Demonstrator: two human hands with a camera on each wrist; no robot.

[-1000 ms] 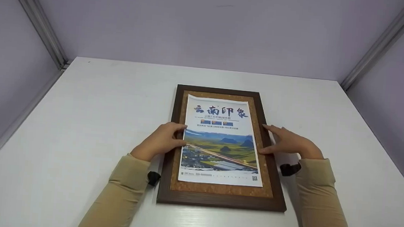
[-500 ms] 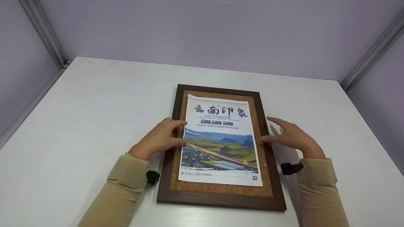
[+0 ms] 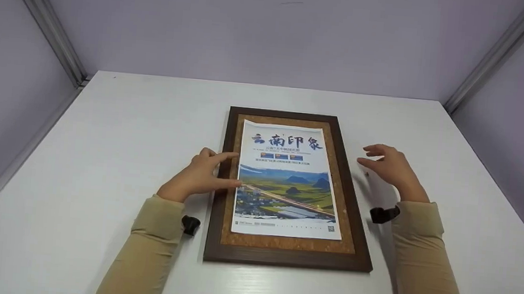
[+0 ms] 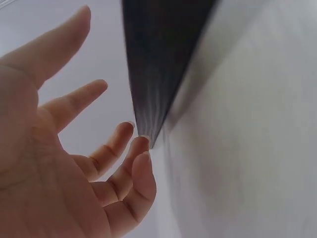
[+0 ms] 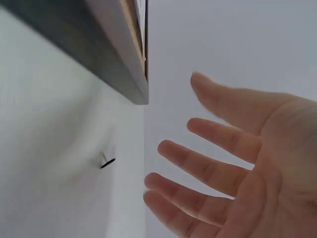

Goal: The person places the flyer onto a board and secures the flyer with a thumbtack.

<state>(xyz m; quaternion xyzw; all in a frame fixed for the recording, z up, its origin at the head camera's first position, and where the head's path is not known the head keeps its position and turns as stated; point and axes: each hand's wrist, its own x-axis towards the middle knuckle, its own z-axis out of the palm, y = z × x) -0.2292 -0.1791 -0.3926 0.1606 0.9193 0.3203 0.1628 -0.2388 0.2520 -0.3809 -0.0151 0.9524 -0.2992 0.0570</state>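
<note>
A printed poster [image 3: 286, 200] with a landscape picture and large Chinese lettering lies on the cork panel [image 3: 291, 244] of a dark brown wooden-framed board [image 3: 288, 259]. My left hand [image 3: 201, 175] is at the board's left side, thumb and index finger spread over the frame towards the poster's edge. In the left wrist view, its fingers hang loosely bent beside the dark frame edge [image 4: 161, 54], holding nothing. My right hand [image 3: 393, 169] hovers to the right of the board, apart from it. The right wrist view shows its fingers [image 5: 203, 166] spread with nothing between them.
On the white table [image 3: 116, 154], just below my right hand, lies a tiny dark piece [image 3: 367, 174]; the right wrist view shows this piece [image 5: 107, 163] with a thin light part sticking up. Pale walls [image 3: 270, 35] enclose the table at the back and sides.
My right hand has left the board's right edge and moved right and away from me. My left hand has shifted slightly left, with thumb and index finger wider apart. The poster stays put.
</note>
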